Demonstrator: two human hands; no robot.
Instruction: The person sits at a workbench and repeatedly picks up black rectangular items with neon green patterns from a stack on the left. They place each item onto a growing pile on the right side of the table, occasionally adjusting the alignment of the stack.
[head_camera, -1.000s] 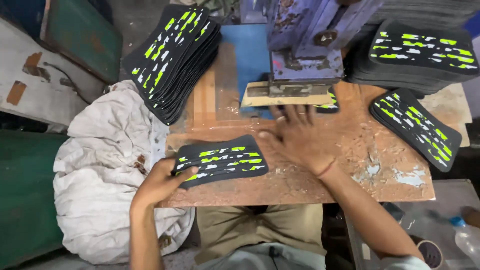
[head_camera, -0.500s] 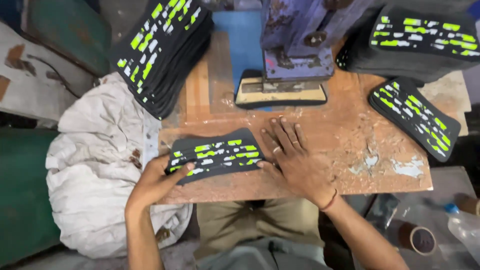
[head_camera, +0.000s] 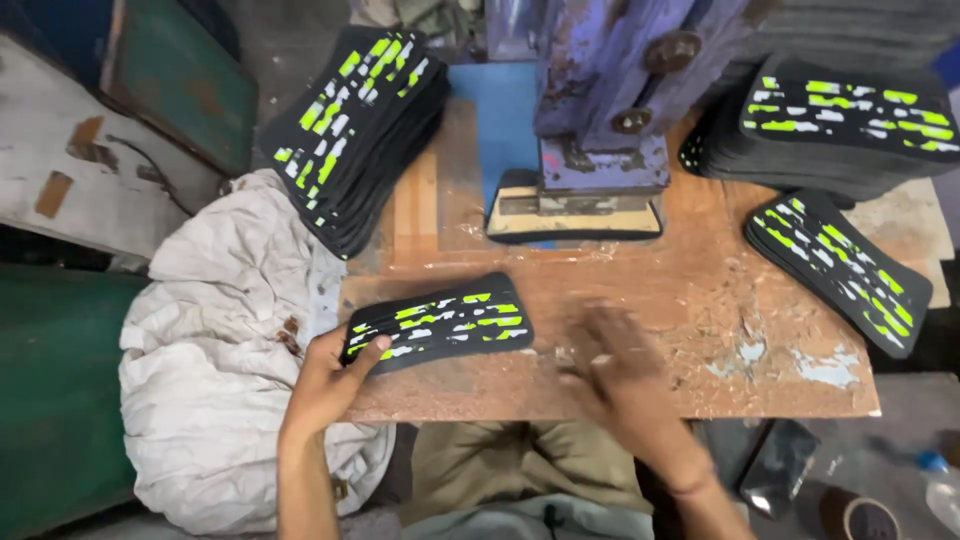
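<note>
Two hands worked at the near edge of the tabletop. The left hand was clamped on the left end of a small stack of black pieces printed with green and white dashes, thumb on top and fingers underneath, the stack lying flat on the tabletop near its front-left corner. The right hand lay just to the right of that stack, apart from it, palm down over the scuffed wood; it was blurred, so whether its fingers were spread or together could not be told.

Behind the stack stood a purple press, with a tan-edged pad under its base. A tall pile of the same printed pieces leaned at the back left, another pile rose at the back right, and a lower pile lay at the right edge. White cloth was bunched left of the tabletop, touching its side. On the floor to the right lay a dark phone.
</note>
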